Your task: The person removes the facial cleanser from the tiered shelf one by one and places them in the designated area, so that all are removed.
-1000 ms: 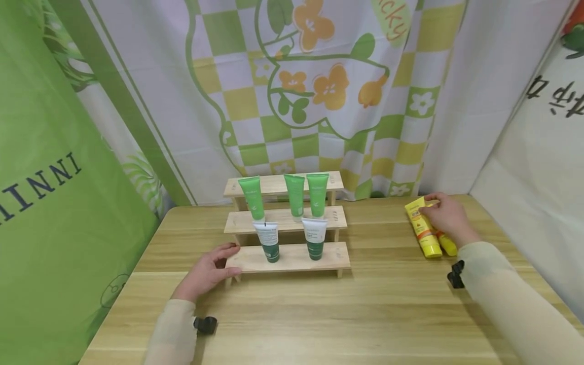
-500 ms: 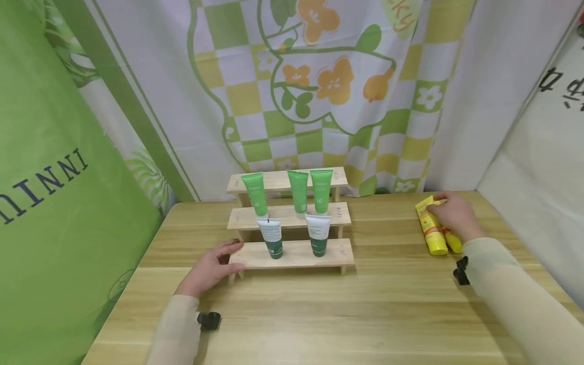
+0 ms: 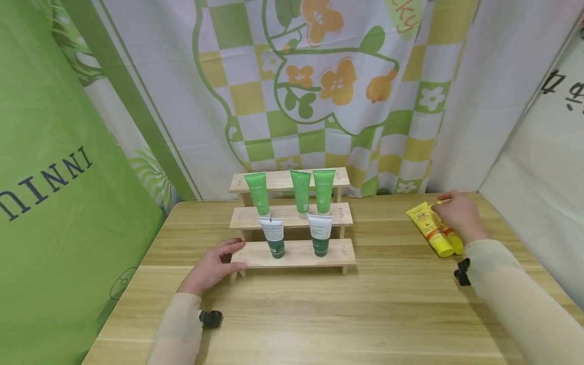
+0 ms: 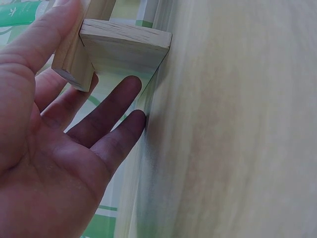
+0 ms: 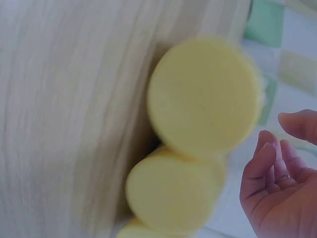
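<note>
As the head view shows at right, flat-ended yellow plastic tubes [image 3: 431,229] with orange-red printing and round caps lie slanted on the pale wood-grain table [image 3: 292,314]. Beside them, the right hand [image 3: 460,214] bends its fingers loosely, thumb apart. Left of centre, the left hand [image 3: 211,267] grips the end of the three-tier pale wooden stand [image 3: 296,256]. Since half a second ago, the front one's flat end has swung left, away from the right hand.

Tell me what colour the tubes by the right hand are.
Mostly yellow; the head view shows the tubes best.
</note>
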{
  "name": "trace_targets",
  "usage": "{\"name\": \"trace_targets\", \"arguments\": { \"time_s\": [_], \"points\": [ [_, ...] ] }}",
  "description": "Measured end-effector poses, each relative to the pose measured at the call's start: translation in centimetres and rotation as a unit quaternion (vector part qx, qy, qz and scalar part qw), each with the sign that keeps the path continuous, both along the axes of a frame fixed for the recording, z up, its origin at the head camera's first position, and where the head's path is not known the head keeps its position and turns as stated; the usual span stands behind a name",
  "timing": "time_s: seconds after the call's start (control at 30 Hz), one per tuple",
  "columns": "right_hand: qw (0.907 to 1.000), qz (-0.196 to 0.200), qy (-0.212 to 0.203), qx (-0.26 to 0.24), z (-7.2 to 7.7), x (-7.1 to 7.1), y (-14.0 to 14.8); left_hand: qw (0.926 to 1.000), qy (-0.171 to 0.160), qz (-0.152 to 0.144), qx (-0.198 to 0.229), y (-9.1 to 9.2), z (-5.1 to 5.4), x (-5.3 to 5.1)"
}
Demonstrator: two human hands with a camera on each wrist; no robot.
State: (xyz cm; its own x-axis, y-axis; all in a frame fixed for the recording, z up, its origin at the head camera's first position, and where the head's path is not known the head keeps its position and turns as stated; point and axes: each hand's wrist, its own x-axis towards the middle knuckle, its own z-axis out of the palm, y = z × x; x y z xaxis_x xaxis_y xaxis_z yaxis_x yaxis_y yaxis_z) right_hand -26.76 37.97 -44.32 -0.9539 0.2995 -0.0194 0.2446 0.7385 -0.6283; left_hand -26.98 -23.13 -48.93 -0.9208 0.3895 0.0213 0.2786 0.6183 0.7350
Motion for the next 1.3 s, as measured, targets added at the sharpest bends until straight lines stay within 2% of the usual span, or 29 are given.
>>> {"name": "trace_targets", "arguments": {
  "time_s": [0.27, 0.43, 0.6, 0.73, 0.9, 1.03, 1.1, 1.3],
  "points": [
    [0.9944, 0.05, 0.089, -0.027, 1.3, 0.6, -4.9, 1.0, 0.0, 0.0, -0.001, -0.1, -0.1, 0.0],
    [0.9853, 0.08, 0.147, -0.034, 2.4, 1.0, -8.6, 1.0, -0.001, -0.003, 0.008, 0.1, -0.1, -0.1],
    [0.9749, 0.112, 0.172, -0.086, 3.6, 1.2, -12.4, 0.9999, -0.004, -0.003, 0.01, 0.1, -0.1, -0.1],
    [0.9618, 0.146, 0.165, -0.163, 4.4, 1.0, -15.1, 1.0, -0.002, -0.003, 0.008, 0.0, -0.2, -0.1],
    [0.9345, 0.183, 0.168, -0.255, 4.9, 0.3, -17.6, 0.9999, -0.004, -0.004, 0.012, 0.2, 0.1, -0.1],
    [0.9155, 0.205, 0.182, -0.294, 5.0, -0.1, -18.9, 0.9999, -0.003, -0.005, 0.009, 0.4, 0.1, -0.2],
    [0.9104, 0.211, 0.191, -0.3, 4.9, -0.3, -19.3, 1.0, -0.003, -0.004, 0.007, 0.5, 0.0, -0.2],
    [0.9027, 0.217, 0.195, -0.316, 4.8, -0.9, -20.8, 1.0, 0.005, 0.005, -0.004, 0.3, -0.1, -0.1]
  ]
}}
